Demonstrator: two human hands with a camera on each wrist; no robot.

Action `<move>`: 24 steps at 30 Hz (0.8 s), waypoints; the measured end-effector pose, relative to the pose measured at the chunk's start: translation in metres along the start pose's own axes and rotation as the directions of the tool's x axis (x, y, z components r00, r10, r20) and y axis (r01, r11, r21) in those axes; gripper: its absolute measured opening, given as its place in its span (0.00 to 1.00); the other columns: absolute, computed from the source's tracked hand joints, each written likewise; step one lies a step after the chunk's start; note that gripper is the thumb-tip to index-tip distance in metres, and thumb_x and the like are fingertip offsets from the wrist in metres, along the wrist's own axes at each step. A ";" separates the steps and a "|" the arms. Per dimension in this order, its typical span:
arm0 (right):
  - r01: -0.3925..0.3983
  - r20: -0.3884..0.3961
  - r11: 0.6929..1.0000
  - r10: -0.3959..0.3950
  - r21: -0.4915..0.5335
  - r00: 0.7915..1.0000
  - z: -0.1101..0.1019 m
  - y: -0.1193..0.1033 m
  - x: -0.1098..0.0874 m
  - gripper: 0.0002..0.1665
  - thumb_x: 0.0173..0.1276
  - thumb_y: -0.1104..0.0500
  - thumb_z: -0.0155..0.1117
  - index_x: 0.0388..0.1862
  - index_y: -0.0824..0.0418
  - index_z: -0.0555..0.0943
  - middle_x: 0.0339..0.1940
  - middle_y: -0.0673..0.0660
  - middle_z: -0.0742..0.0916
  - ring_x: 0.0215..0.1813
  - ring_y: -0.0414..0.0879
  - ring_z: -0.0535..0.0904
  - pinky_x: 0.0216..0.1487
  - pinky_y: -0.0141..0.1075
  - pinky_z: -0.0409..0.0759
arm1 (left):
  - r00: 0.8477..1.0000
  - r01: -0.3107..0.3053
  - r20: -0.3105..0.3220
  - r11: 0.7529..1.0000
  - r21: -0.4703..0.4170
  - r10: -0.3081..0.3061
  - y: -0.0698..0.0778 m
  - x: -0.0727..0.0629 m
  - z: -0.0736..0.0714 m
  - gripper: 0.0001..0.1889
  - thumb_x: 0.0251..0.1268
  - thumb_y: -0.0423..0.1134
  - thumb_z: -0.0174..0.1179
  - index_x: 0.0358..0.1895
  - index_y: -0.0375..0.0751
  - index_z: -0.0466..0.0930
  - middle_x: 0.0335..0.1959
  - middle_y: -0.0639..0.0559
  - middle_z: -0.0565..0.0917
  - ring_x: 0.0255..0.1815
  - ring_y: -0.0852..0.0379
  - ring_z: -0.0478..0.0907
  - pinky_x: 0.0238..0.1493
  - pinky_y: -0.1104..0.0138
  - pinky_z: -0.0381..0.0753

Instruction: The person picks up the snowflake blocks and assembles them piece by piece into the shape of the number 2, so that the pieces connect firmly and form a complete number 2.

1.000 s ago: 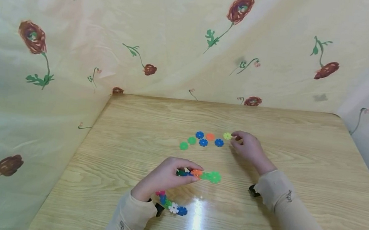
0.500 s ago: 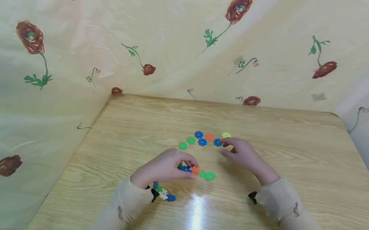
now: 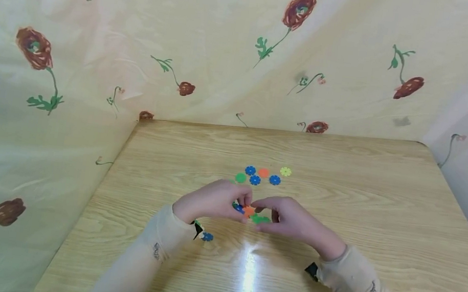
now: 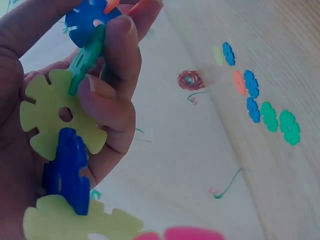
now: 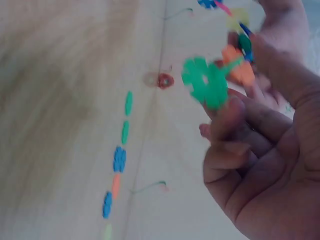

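Note:
My left hand (image 3: pixel 212 200) grips a chain of slotted, flower-shaped plastic discs, its thumb and fingers around an orange disc (image 3: pixel 248 211) near the front end. In the left wrist view, a yellow disc (image 4: pixel 42 102) and a dark blue disc (image 4: pixel 62 175) of the chain hang along the palm. A blue disc (image 3: pixel 207 236) at the tail shows below the wrist. Over the green end hovers my right hand (image 3: pixel 293 219), thumb and forefinger spread about it. In the right wrist view, the green disc (image 5: pixel 205 82) overlaps a fingertip, while the thumb stands apart from it.
Loose discs lie on the wooden table (image 3: pixel 370 193) beyond the hands: several blue ones (image 3: pixel 275 180), an orange one (image 3: pixel 263 173), a yellow one (image 3: pixel 286 171) and green ones (image 3: pixel 240 178). A flowered cloth (image 3: pixel 221 40) hangs behind the table's far edge and along its left side.
My right hand has come back from the yellow loose disc, toward me and left, to the green end of the chain. My left hand has shifted slightly away from me with the chain.

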State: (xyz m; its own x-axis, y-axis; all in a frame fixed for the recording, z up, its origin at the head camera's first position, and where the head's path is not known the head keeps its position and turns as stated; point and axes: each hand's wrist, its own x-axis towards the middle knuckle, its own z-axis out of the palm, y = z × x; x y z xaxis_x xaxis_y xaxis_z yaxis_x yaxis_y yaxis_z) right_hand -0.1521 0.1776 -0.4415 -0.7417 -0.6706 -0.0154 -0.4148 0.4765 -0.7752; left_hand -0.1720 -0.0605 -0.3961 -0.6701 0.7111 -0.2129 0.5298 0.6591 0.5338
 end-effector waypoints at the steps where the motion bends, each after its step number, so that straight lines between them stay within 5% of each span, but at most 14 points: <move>1: 0.002 -0.010 1.000 -0.002 0.001 1.000 0.003 -0.001 0.000 0.25 0.67 0.58 0.75 0.61 0.66 0.83 0.36 0.53 0.88 0.21 0.32 0.69 0.25 0.28 0.72 | 1.000 -0.007 0.007 1.000 0.015 0.007 0.001 0.002 -0.001 0.14 0.63 0.44 0.74 0.44 0.46 0.79 0.46 0.54 0.87 0.45 0.59 0.81 0.49 0.66 0.80; 5: 0.036 -0.058 0.999 -0.035 0.008 0.998 0.011 0.001 0.002 0.19 0.67 0.61 0.74 0.56 0.63 0.86 0.24 0.49 0.81 0.21 0.30 0.67 0.24 0.27 0.70 | 0.999 -0.034 0.026 0.997 0.074 0.033 0.004 0.008 -0.003 0.16 0.62 0.46 0.76 0.42 0.48 0.77 0.42 0.57 0.85 0.38 0.62 0.77 0.43 0.70 0.77; 16: 0.115 -0.149 0.991 -0.104 0.064 0.983 0.026 0.010 0.001 0.07 0.67 0.63 0.73 0.44 0.59 0.88 0.23 0.52 0.82 0.21 0.29 0.68 0.24 0.27 0.72 | 0.999 0.029 0.022 0.967 0.254 -0.036 0.024 0.007 -0.006 0.24 0.63 0.50 0.74 0.58 0.47 0.79 0.41 0.57 0.86 0.36 0.61 0.79 0.40 0.69 0.78; 21: 0.115 -0.196 0.990 -0.098 0.080 0.976 0.028 0.012 0.000 0.11 0.66 0.64 0.74 0.47 0.59 0.88 0.23 0.50 0.82 0.21 0.29 0.68 0.24 0.27 0.72 | 0.991 -0.013 -0.120 0.952 0.306 0.052 0.030 -0.003 -0.002 0.24 0.68 0.53 0.69 0.62 0.45 0.81 0.50 0.53 0.89 0.45 0.57 0.85 0.52 0.62 0.84; 23: 0.113 -0.214 0.990 -0.091 0.089 0.973 0.029 0.013 0.000 0.12 0.66 0.64 0.74 0.48 0.59 0.88 0.22 0.48 0.81 0.21 0.30 0.68 0.23 0.27 0.71 | 0.962 -0.054 -0.238 0.951 0.304 0.131 0.031 -0.008 0.002 0.22 0.71 0.53 0.66 0.60 0.44 0.82 0.54 0.53 0.88 0.53 0.55 0.85 0.61 0.58 0.82; 24: 0.109 -0.222 0.990 -0.087 0.091 0.971 0.029 0.013 0.000 0.12 0.65 0.64 0.75 0.47 0.58 0.88 0.21 0.48 0.80 0.20 0.30 0.67 0.23 0.27 0.71 | 0.935 -0.080 -0.308 0.949 0.305 0.177 0.032 -0.011 0.003 0.20 0.72 0.52 0.66 0.58 0.44 0.83 0.54 0.53 0.88 0.55 0.54 0.84 0.65 0.58 0.80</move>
State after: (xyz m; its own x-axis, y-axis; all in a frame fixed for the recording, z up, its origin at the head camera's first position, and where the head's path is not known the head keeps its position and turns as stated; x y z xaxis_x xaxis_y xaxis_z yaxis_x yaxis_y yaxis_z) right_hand -0.1420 0.1670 -0.4699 -0.8012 -0.5667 0.1922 -0.4434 0.3465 -0.8267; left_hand -0.1463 -0.0464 -0.3797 -0.6923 0.7064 0.1474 0.7149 0.6436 0.2735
